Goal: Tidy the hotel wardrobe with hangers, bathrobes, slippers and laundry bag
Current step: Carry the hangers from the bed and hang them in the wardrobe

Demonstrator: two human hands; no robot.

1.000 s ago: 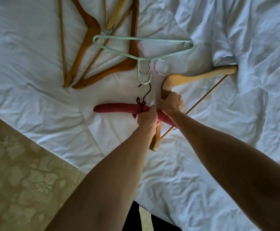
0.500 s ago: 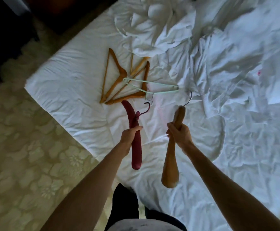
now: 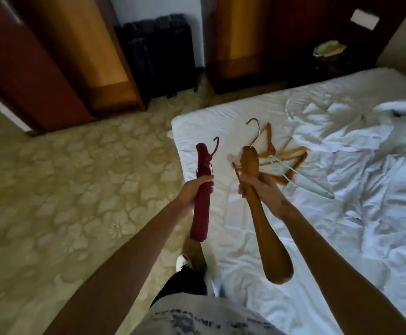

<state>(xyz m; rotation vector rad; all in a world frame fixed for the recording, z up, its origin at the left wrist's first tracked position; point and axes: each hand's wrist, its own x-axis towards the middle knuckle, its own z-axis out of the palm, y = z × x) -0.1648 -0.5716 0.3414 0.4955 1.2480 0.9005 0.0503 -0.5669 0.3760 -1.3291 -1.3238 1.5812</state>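
My left hand grips a red padded hanger around its middle, hook pointing away from me. My right hand grips a thick light wooden hanger near its neck, its metal hook up and its broad end hanging toward me. Both hangers are held in the air beside the bed's corner. On the white bed lie several brown wooden hangers and a pale green plastic hanger. A white bathrobe lies crumpled further back on the bed.
A dark wooden wardrobe with an open door stands at the far left. A dark suitcase sits by the wall between the wardrobe and another wooden cabinet. Patterned carpet covers the floor on the left. My shoe is on it.
Both hands have lifted their hangers off the bed. My view has swung left and up, from the bed toward the wardrobe and the carpet.
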